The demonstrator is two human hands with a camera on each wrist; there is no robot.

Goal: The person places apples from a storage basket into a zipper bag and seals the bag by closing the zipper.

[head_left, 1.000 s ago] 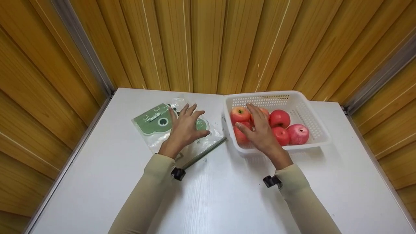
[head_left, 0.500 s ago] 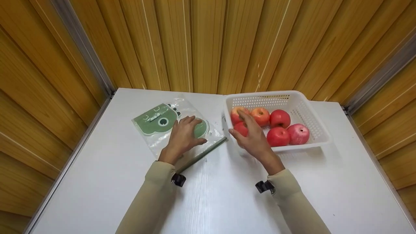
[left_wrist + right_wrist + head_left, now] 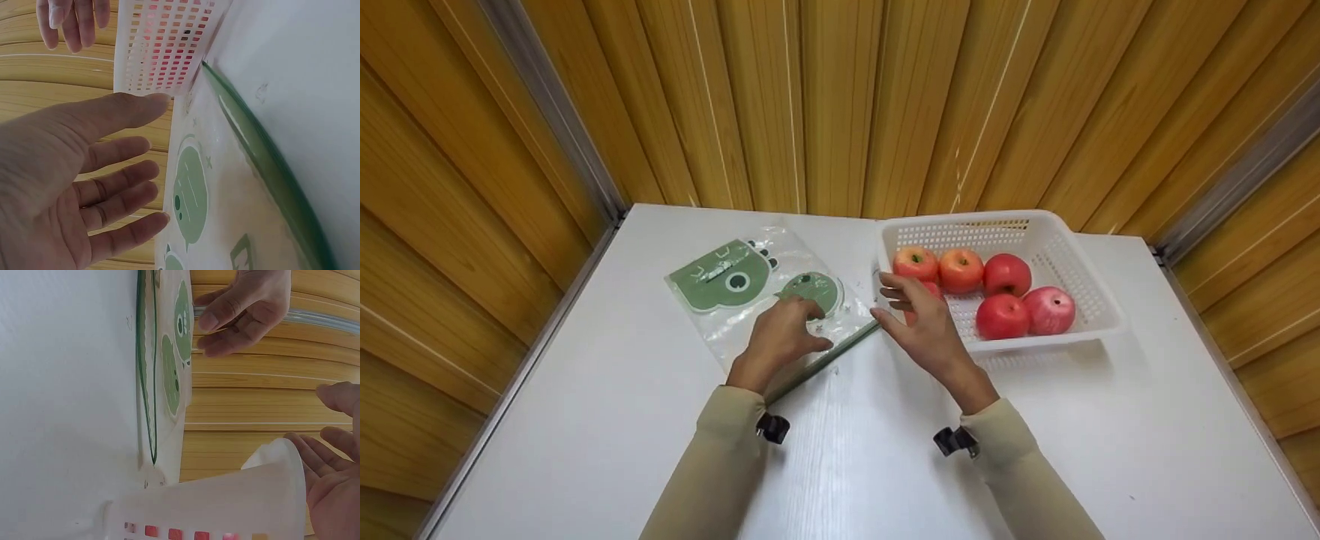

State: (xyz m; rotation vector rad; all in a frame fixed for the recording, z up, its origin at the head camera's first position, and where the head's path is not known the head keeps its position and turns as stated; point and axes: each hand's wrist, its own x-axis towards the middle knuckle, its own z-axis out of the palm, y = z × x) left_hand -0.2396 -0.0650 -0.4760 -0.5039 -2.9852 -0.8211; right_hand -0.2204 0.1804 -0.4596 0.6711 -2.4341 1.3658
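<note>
A clear plastic zip bag (image 3: pixel 735 315) with green cartoon prints lies flat on the white table, its green sealing strip (image 3: pixel 247 129) along the near right edge. Over the bag's near part hovers my left hand (image 3: pixel 781 334), fingers relaxed and nothing in it; the left wrist view shows its fingers (image 3: pixel 118 194) apart. My right hand (image 3: pixel 926 330) is at the left front corner of a white plastic basket (image 3: pixel 1054 341), palm facing left, holding nothing. Several red apples (image 3: pixel 1003 316) sit in the basket; one near the right hand is partly hidden behind it.
The bag lies left of the basket, its right corner close to the basket's wall. Yellow wood-grain panels (image 3: pixel 840 105) rise behind the table (image 3: pixel 607 390) and on both sides. Grey metal posts (image 3: pixel 562 112) stand at the back corners.
My right hand has moved left and back toward me from above the apples, uncovering more of them. My left hand has drawn slightly nearer to me, uncovering more of the bag's print.
</note>
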